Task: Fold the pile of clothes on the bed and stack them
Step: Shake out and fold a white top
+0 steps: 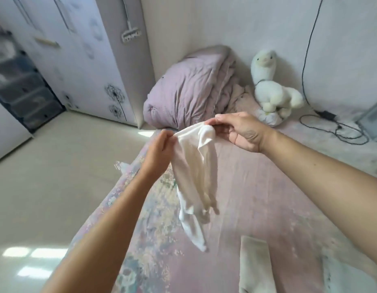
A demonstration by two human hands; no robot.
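Observation:
A small white garment (195,170) hangs in the air above the pink floral bed (257,187). My left hand (160,151) pinches its top edge on the left. My right hand (240,132) pinches the same edge on the right, thumb on top. The cloth droops in long folds, and its lowest tip nearly reaches the sheet. A pale cream piece of clothing (255,267) lies flat on the bed near the bottom of the view, right of the hanging garment.
A bundled mauve duvet (187,89) lies at the head of the bed, with a white plush toy (272,87) beside it by the wall. A black cable and charger (335,127) lie at the right. The bed's left edge drops to a cream floor (56,166); wardrobes stand beyond.

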